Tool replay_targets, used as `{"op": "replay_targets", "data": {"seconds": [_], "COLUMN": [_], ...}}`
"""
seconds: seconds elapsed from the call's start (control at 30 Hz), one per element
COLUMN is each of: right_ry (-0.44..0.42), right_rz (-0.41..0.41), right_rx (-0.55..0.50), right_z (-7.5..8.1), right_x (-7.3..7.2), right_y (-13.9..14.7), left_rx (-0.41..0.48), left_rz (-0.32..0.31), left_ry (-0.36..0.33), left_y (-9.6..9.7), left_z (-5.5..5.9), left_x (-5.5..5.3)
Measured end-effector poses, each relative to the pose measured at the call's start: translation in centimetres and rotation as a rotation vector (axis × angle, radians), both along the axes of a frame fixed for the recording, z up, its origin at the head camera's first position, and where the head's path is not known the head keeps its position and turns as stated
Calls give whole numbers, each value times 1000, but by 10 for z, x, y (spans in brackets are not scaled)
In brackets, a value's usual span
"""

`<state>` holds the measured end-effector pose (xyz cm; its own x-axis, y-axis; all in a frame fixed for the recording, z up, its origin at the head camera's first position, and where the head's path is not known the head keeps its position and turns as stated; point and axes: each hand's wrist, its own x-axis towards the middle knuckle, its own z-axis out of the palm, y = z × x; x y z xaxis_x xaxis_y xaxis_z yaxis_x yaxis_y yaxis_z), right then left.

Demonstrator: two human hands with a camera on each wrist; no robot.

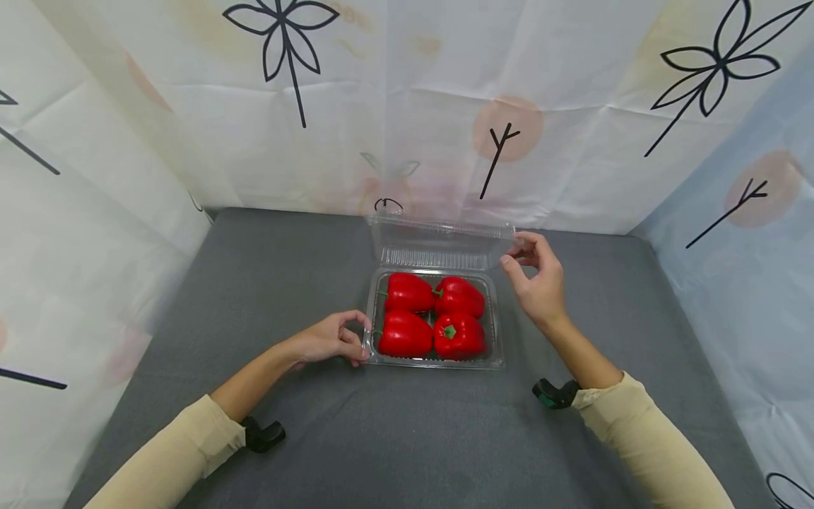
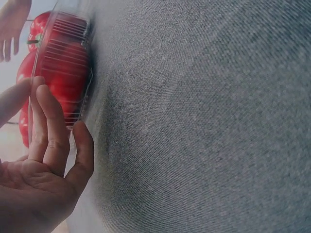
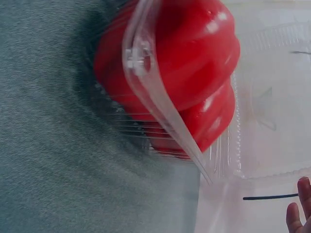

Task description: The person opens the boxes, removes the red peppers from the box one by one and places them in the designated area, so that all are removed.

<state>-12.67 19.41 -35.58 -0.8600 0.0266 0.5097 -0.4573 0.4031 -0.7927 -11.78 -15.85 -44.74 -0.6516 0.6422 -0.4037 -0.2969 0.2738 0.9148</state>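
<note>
A clear plastic hinged container [image 1: 439, 363] rests on the table with its lid [image 1: 439, 246] raised at the back. Inside sit several red bell peppers [image 1: 407, 334] in two rows. The front-right pepper [image 1: 467, 345] shows its green stem upward; the others lie on their sides, stems to the left. My left hand [image 1: 327, 343] grips the container's left rim near the front corner. At the lid's right edge, my right hand [image 1: 539, 283] holds on with thumb and fingers. Only the fingertips [image 3: 303, 189] of that hand show in the right wrist view, so the contact is partly hidden.
A grey cloth [image 1: 305, 254] covers the table. White printed curtains [image 1: 432, 63] hang behind and at both sides, close to the raised lid. Dark straps [image 1: 556, 394] sit at the sleeve cuffs of both wrists.
</note>
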Motion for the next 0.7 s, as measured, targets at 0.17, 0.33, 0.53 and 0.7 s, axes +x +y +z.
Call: {"op": "replay_targets", "data": {"seconds": [0.17, 0.33, 0.53, 0.7], "right_ry": [-70, -171, -272, -335], "right_rz": [61, 101, 105, 102], "right_rx": [-55, -77, -20, 4], "right_z": [2, -7, -30, -44], "right_x": [-5, -14, -26, -34], "right_y": [1, 6, 16, 19], "left_rx": [0, -12, -12, -6], "left_rz": [-2, 1, 4, 2], "left_ry": [-12, -9, 1, 9], "left_y": [0, 1, 1, 1], "left_z": [-1, 0, -1, 0], "left_x": [0, 0, 1, 1]}}
